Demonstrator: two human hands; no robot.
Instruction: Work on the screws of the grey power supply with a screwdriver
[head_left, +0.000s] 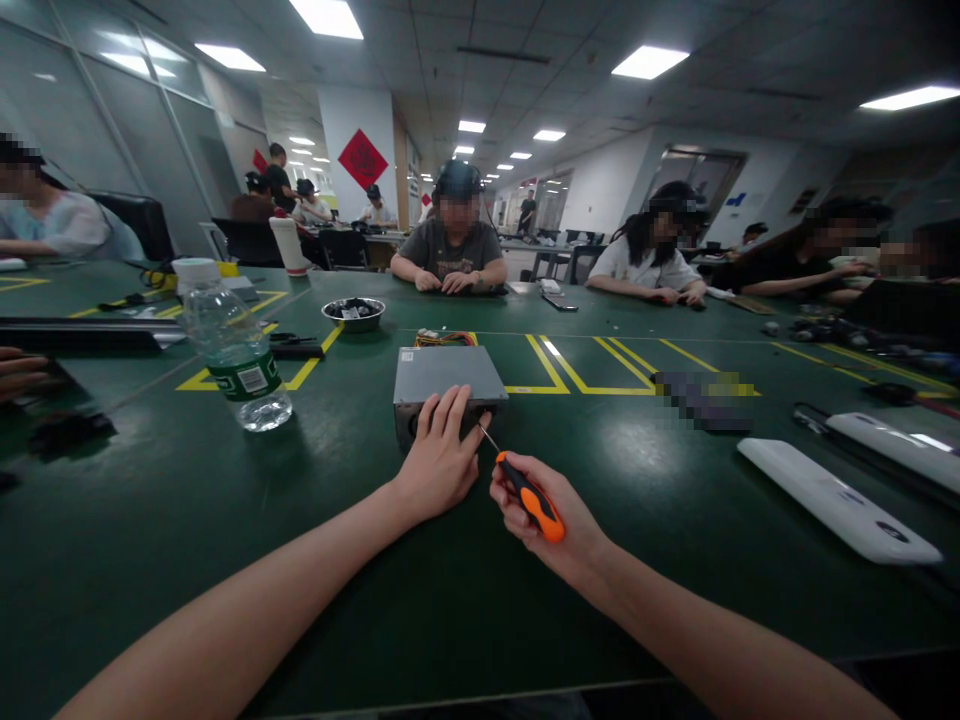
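Note:
A grey metal computer power supply (pixel 446 370) sits on the green table in front of me, with a bundle of colored cables (pixel 444 338) behind it. My left hand (pixel 444 450) rests against its near side, fingers stretched out over the top front edge. In my right hand (pixel 551 510) is an orange and black screwdriver (pixel 531 497), gripped by the handle. The shaft points up and left to the right part of the box's near face, close to my left fingertips. Whether the tip sits in a screw is too small to tell.
To the left stand a water bottle (pixel 244 360) and a metal bowl (pixel 354 314) of small dark parts. A white cup (pixel 289 247) is farther back. At right lie a white elongated device (pixel 836 500) and a pixelated dark object (pixel 701 402). Several people sit around the table (pixel 360 620).

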